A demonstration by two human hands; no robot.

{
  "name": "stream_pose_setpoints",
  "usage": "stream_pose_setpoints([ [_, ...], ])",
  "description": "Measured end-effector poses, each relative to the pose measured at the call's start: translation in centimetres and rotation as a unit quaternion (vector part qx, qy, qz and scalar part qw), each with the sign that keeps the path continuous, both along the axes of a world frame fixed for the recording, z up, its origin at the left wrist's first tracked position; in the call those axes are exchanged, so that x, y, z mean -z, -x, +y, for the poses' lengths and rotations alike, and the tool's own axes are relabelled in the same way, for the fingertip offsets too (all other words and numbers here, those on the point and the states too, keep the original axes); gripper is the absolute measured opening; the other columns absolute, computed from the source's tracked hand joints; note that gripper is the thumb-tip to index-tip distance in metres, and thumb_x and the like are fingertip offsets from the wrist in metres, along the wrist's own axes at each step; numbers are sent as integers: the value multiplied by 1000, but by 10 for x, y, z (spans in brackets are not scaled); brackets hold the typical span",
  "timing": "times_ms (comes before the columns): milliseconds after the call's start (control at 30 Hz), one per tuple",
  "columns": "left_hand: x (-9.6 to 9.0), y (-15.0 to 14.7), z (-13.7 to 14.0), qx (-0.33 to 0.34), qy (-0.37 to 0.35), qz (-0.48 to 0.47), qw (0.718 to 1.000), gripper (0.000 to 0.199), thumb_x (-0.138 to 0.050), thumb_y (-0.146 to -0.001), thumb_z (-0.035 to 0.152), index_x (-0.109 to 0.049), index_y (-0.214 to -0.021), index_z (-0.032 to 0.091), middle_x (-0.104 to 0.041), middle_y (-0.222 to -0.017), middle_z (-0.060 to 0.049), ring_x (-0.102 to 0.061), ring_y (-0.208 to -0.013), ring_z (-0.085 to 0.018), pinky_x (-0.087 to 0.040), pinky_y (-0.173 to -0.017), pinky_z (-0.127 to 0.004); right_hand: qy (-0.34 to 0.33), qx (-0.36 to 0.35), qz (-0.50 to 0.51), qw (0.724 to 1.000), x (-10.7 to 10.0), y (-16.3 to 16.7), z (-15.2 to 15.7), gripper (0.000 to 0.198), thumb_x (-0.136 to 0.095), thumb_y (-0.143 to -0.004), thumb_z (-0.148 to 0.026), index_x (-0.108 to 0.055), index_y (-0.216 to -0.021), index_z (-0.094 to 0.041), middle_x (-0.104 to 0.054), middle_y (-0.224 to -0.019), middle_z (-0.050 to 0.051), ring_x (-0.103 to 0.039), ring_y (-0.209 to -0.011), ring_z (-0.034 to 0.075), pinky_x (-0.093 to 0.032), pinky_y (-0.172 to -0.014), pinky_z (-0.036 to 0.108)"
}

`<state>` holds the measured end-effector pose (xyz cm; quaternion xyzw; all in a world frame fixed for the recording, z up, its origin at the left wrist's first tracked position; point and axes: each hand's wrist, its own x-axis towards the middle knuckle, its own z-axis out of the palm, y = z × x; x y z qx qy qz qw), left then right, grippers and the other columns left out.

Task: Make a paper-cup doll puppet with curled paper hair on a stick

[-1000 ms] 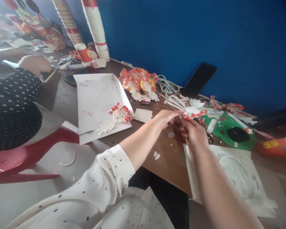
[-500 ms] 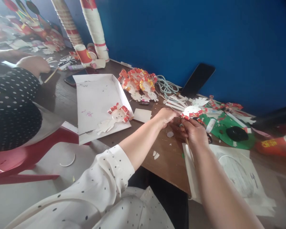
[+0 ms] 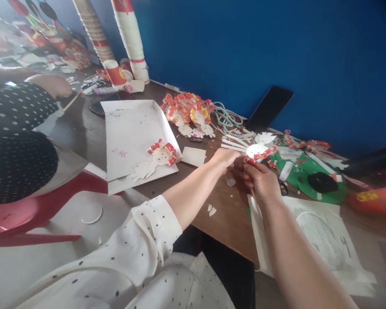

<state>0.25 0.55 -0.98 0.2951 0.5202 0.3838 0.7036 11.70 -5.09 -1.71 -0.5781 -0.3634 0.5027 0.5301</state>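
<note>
Reaching over the near edge of a brown counter (image 3: 227,229), both forearms (image 3: 194,193) leave bare surface between them, with only a few white scraps (image 3: 212,211). A white sheet (image 3: 324,234) takes up the right side. The right hand (image 3: 251,168) is closed round a thin stick (image 3: 252,192), fingertips at the red rim of a white paper figure (image 3: 256,150) just ahead. The left hand (image 3: 227,161) curls beside it; its fingers are hidden, so its grip cannot be told. To the left, a white tray (image 3: 131,128) reaches the counter's edge. Farther back, piled red-curled figures (image 3: 188,103), a pale cord (image 3: 227,118) and a leaning phone (image 3: 272,107) crowd the blue wall (image 3: 212,51).
</note>
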Motion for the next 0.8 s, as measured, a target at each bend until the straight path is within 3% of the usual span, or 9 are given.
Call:
stream_pose_setpoints([
  [233,1,1,-1,25,-30,40,998,18,-78,-68,23,-62,-67,15,-48,-50,3,-36,-44,-7,-25,-46,-24,17,5,-31,999,-1,-3,2,22,-75,-60,-31,-69,-73,-15,-51,-46,-3,-34,-37,5,-17,-33,19],
  [467,-4,20,3,107,-49,57,991,32,-82,-68,44,-67,-69,15,-48,-48,3,-30,-40,-5,-18,-41,-23,15,42,-19,999,0,-12,8,16,-76,-57,-27,-70,-68,-18,-62,-60,2,-43,-45,7,-21,-34,17],
  [567,-7,23,7,37,-25,36,998,35,-82,-68,44,-64,-67,14,-56,-56,0,-41,-43,-5,-26,-41,-20,-1,56,-6,998,2,-19,11,14,-78,-55,-26,-71,-67,-21,-69,-73,4,-46,-49,8,-21,-33,16],
  [667,-7,22,12,-40,-15,9,999,26,-76,-78,32,-61,-68,13,-61,-62,-2,-50,-47,-5,-39,-47,-18,-10,59,-2,998,4,-23,13,12,-78,-56,-26,-71,-65,-20,-70,-76,5,-46,-49,7,-22,-33,16],
  [800,-3,21,17,-72,-23,6,997,15,-66,-84,14,-62,-69,12,-60,-59,-1,-53,-47,-6,-47,-53,-19,-7,55,-1,998,4,-24,13,12,-78,-58,-26,-72,-66,-20,-70,-75,4,-46,-49,7,-21,-32,15],
])
